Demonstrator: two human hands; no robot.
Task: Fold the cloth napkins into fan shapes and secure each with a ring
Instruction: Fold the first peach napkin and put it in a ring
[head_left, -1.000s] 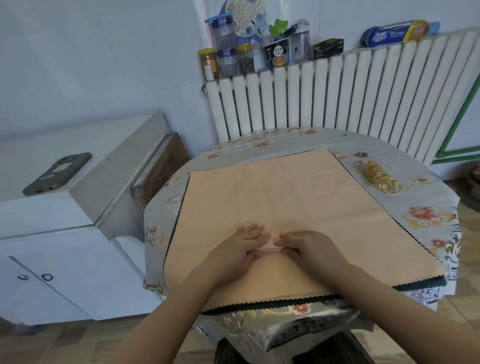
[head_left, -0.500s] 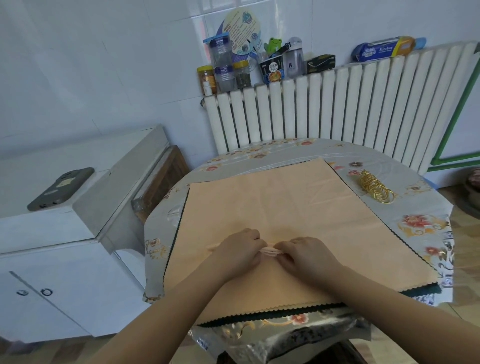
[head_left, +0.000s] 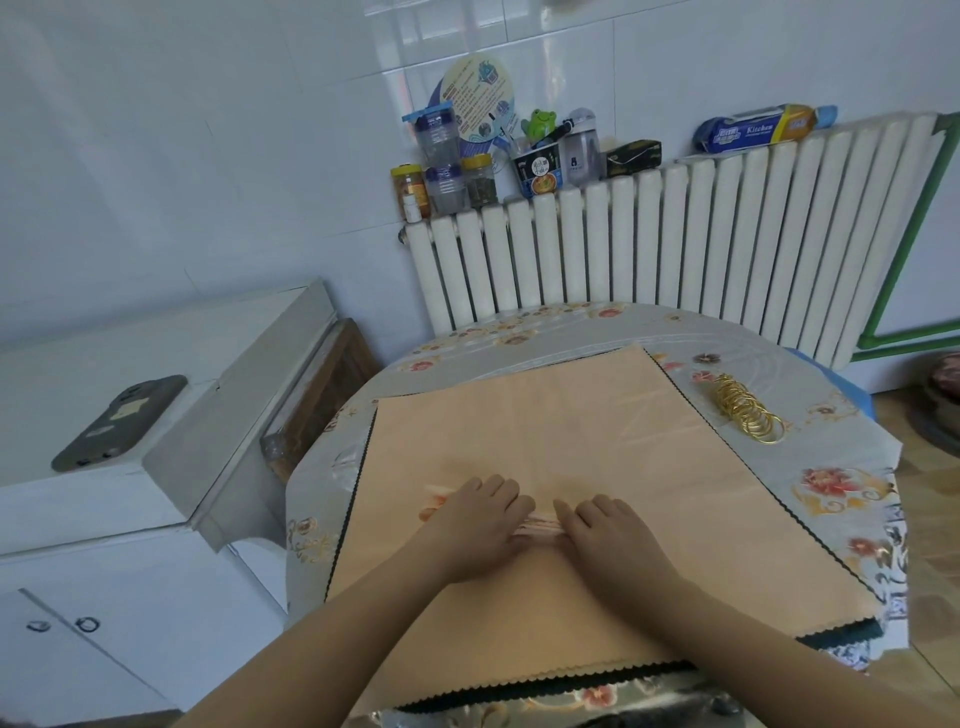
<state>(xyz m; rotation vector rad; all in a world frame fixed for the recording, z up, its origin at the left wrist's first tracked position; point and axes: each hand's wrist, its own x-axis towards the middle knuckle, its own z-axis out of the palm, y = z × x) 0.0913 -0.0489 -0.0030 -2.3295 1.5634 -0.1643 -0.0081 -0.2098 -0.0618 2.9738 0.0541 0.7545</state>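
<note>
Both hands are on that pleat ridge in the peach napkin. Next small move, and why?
Probably slide both hands outward along the ridge to crease it across the full width. The left hand and right hand pinch a narrow raised fold only near the middle of the peach cloth napkin; the far portion lies flat and unpleated, and the gold metal rings sit untouched to the right.

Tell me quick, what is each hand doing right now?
Left hand: pinching a pleat in the peach napkin.
Right hand: pinching the same pleat.
</note>
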